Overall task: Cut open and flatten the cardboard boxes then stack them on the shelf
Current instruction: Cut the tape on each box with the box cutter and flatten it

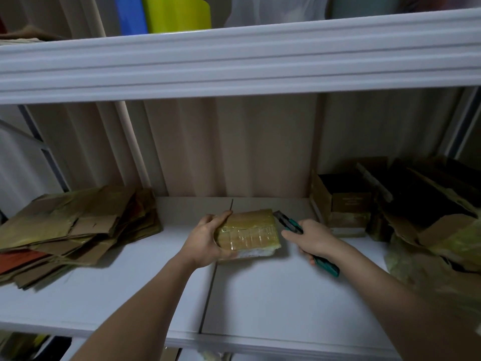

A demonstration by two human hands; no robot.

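- left hand [205,239] grips taped box [250,231] by its left end, on shelf [273,290]
- right hand [312,239] clutches green cutter [307,239], tip just beside box's right corner

1. The left hand [205,241] reaches forward with its fingers curled round a box [250,233].
2. The right hand [309,237] grips a knife [289,221], with one finger out straight.

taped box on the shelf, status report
Left hand grips taped box, right hand holds utility knife at its right end. Box still sealed. Nothing in the way.
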